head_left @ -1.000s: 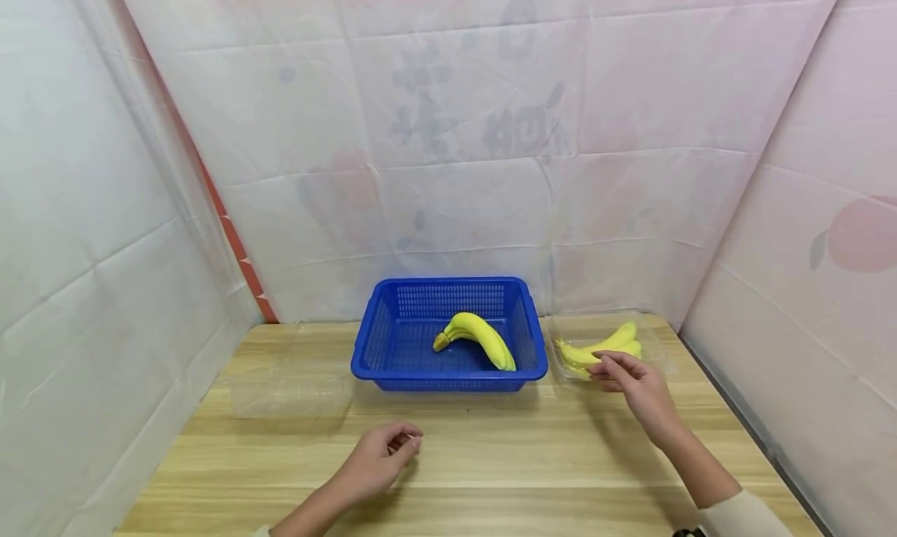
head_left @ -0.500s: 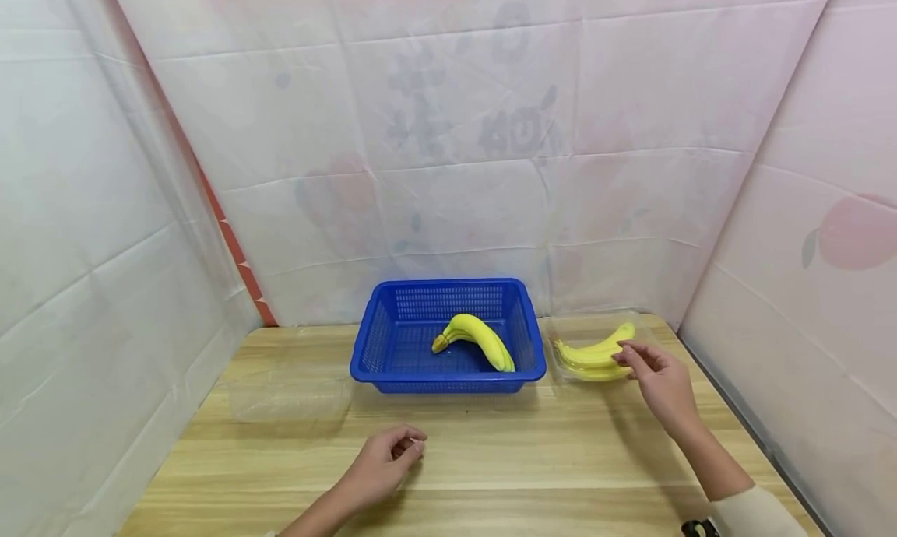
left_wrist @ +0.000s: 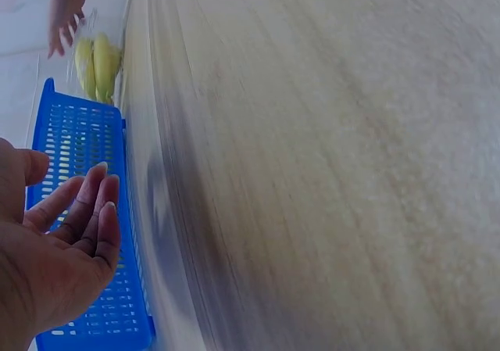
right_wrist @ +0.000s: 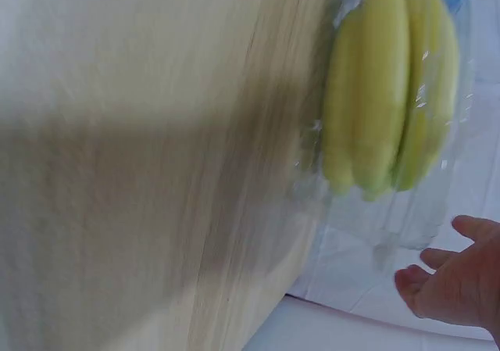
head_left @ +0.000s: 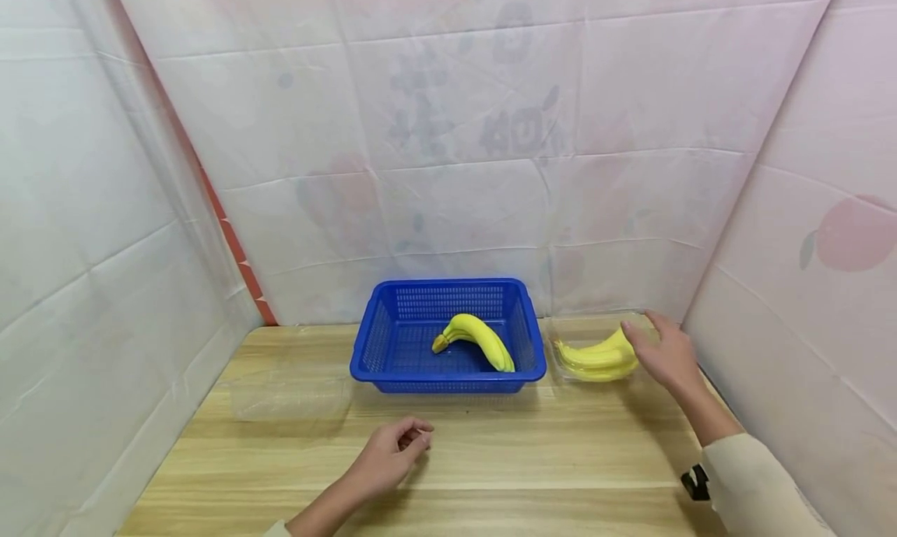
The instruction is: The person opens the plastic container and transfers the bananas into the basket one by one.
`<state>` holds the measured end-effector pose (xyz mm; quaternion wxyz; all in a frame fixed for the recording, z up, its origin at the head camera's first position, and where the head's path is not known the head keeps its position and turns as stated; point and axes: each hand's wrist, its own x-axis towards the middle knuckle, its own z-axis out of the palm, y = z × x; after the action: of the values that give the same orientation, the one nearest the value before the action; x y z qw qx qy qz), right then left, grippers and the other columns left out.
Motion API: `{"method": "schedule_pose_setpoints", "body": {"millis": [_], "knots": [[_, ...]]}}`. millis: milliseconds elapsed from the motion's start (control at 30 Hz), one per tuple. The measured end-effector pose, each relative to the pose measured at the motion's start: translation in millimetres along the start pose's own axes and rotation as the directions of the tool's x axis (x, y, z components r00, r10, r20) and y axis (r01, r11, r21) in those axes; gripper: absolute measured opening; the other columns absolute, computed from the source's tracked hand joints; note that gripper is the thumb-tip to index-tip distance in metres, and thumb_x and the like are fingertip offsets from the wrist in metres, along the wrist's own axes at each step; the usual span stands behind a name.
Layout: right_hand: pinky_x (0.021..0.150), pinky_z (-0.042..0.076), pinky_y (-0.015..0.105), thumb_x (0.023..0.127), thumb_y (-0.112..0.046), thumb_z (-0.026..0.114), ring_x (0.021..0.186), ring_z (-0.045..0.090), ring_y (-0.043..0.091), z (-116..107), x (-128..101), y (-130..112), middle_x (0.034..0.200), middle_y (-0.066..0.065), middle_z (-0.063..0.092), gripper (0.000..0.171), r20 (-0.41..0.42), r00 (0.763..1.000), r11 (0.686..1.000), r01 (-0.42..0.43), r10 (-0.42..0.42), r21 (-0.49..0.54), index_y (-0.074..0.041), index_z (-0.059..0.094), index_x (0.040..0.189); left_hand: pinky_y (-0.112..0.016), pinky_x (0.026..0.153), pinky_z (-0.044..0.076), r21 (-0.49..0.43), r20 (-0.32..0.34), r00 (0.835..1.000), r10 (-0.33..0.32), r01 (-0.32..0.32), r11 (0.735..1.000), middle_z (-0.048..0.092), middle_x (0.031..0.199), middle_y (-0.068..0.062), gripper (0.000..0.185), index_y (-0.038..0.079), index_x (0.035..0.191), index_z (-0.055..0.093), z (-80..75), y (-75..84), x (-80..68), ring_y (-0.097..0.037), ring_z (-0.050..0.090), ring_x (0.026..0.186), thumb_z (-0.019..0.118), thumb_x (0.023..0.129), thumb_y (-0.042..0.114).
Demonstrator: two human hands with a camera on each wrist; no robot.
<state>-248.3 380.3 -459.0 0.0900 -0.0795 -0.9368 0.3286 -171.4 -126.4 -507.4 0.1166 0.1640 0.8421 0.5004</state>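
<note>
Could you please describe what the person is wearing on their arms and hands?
Both hands are bare, with no gloves or rings visible. The right hand extends from a cream long sleeve with a small black device at the cuff. The left hand shows only a sliver of pale cuff.

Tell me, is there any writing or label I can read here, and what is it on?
None can be read.
Back sheet: faint grey marks that may be characters, too washed out to read.
Basket, bananas, clear box: no label shows.
</note>
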Motion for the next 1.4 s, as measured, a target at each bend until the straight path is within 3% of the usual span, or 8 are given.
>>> {"method": "schedule_pose_setpoints", "body": {"millis": [133,300,667,967,1200,1400], "knots": [[0.115,0.024,0.084,0.110,-0.068,0.029,0.147,0.020,0.073,3.0,8.2,6.8,0.168,0.045,0.017,0.095,0.089,0.995,0.996,-0.025,0.033,-0.090,0.007,0.017,0.167,-0.020,0.071,0.052,-0.008,-0.005,1.000,-0.002,0.002,1.000,0.077,0.102,-0.011,0.031,0.001,0.126,0.072,-1.2,-1.2,-0.6,-0.015,0.068,0.088,0.062,0.109,0.025],[0.116,0.026,0.082,0.109,-0.069,0.030,0.148,0.021,0.071,6.6,12.9,12.8,0.164,0.048,0.019,0.097,0.134,0.990,0.991,-0.035,0.053,-0.133,0.006,0.011,0.168,-0.020,0.071,0.051,-0.036,-0.009,1.000,-0.012,0.011,0.999,0.076,0.103,-0.011,0.029,0.001,0.126,0.071,-2.4,-3.1,-2.8,-0.015,0.067,0.088,0.062,0.109,0.022],[0.113,0.034,0.080,0.108,-0.068,0.037,0.144,0.030,0.071,9.3,19.2,16.6,0.160,0.049,0.026,0.098,0.114,0.993,0.985,-0.008,0.028,-0.172,0.007,0.013,0.167,-0.020,0.069,0.050,-0.032,-0.024,1.000,-0.018,0.017,0.999,0.077,0.102,-0.010,0.029,0.001,0.126,0.072,-1.7,-3.7,1.7,-0.018,0.068,0.090,0.064,0.108,0.022],[0.114,0.030,0.081,0.108,-0.068,0.039,0.146,0.027,0.070,9.7,15.3,20.9,0.162,0.048,0.025,0.099,0.110,0.994,0.988,0.012,0.005,-0.152,0.007,0.015,0.167,-0.019,0.074,0.051,0.009,-0.033,0.999,0.002,-0.002,1.000,0.077,0.101,-0.010,0.032,0.001,0.124,0.073,7.4,-2.4,11.8,-0.013,0.068,0.090,0.065,0.107,0.026],[0.115,0.031,0.080,0.108,-0.062,0.045,0.147,0.029,0.068,8.2,6.9,20.4,0.162,0.047,0.027,0.095,0.087,0.996,0.991,0.040,-0.029,-0.127,0.011,0.021,0.164,-0.019,0.075,0.051,0.019,-0.040,0.999,0.013,-0.012,1.000,0.076,0.099,-0.005,0.031,0.001,0.122,0.074,20.0,0.2,23.5,-0.003,0.063,0.086,0.065,0.107,0.025],[0.114,0.032,0.081,0.106,-0.062,0.050,0.146,0.029,0.069,4.1,-5.2,20.0,0.161,0.048,0.027,0.099,0.101,0.994,0.993,0.041,-0.030,-0.111,0.015,0.021,0.162,-0.022,0.080,0.054,0.009,-0.031,0.999,0.016,-0.016,1.000,0.076,0.107,-0.007,0.033,-0.001,0.124,0.072,36.2,7.4,36.7,-0.011,0.066,0.097,0.064,0.107,0.026]]}}
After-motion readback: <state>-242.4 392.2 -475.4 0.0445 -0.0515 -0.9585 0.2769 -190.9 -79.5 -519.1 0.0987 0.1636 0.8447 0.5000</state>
